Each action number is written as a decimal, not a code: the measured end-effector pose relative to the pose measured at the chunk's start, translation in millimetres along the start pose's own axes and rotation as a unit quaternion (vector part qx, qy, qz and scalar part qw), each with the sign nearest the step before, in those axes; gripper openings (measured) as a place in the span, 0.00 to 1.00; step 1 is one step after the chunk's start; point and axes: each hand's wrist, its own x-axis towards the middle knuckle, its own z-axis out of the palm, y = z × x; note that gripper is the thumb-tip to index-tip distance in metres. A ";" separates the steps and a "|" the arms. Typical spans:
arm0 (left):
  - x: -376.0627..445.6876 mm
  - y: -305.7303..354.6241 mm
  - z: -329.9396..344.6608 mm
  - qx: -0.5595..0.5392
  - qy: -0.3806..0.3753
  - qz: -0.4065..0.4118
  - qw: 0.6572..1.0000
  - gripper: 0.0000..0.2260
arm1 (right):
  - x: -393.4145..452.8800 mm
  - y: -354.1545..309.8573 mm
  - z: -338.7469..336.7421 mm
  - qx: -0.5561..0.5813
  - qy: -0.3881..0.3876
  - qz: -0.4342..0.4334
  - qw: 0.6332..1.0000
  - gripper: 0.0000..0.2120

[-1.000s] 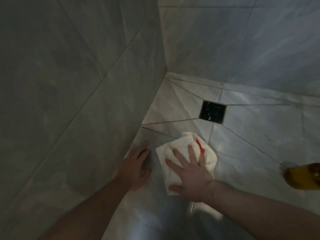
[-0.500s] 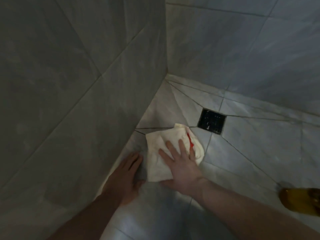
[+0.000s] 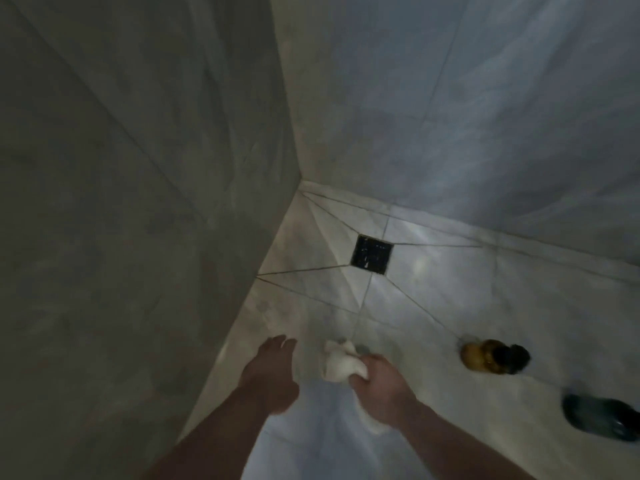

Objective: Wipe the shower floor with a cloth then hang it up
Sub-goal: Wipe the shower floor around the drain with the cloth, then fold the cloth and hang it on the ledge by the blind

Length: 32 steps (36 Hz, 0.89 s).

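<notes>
The white cloth is bunched up in my right hand, whose fingers curl round it just above the pale tiled shower floor. Part of the cloth hangs below the hand. My left hand lies flat with straight fingers on the floor beside the left wall, a little left of the cloth. The picture is blurred by motion.
A black square drain sits in the floor near the corner. An amber bottle and a dark bottle stand on the floor to the right. Grey tiled walls close in on the left and at the back.
My right hand went from pressing flat on the spread cloth near the drain to gripping it bunched, pulled back toward me. The view has risen and two bottles now show at right.
</notes>
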 end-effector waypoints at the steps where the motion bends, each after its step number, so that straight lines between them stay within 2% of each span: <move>1: -16.1 7.8 -6.8 -0.009 -0.002 0.002 1.000 0.35 | -18.0 -3.4 -10.9 0.027 0.002 0.008 1.000 0.24; 4: -61.9 32.4 -35.6 -0.042 0.009 0.011 0.999 0.34 | -72.1 -23.4 -51.5 0.066 0.013 0.043 0.997 0.15; 6: -92.7 48.0 -58.1 -0.071 0.020 0.025 0.997 0.32 | -104.5 -36.7 -74.2 0.092 0.014 0.053 0.994 0.15; 14: -230.2 107.0 -147.0 -0.166 0.051 0.069 0.982 0.29 | -242.1 -114.4 -169.1 0.167 0.044 0.029 0.985 0.02; 19: -317.7 138.1 -213.3 -0.207 0.084 0.089 0.971 0.29 | -330.9 -164.9 -232.5 0.169 0.046 0.011 0.984 0.11; 25: -419.8 176.1 -288.6 -0.163 0.100 0.187 0.964 0.34 | -427.7 -204.1 -285.4 0.124 -0.004 -0.014 0.992 0.04; 28: -459.5 194.1 -321.5 -0.110 0.092 0.238 0.960 0.36 | -466.0 -224.2 -312.7 0.103 -0.029 -0.036 0.994 0.05; 32: -497.8 214.0 -352.1 -0.066 0.104 0.297 0.947 0.28 | -511.9 -250.0 -350.9 0.075 -0.056 -0.064 0.994 0.06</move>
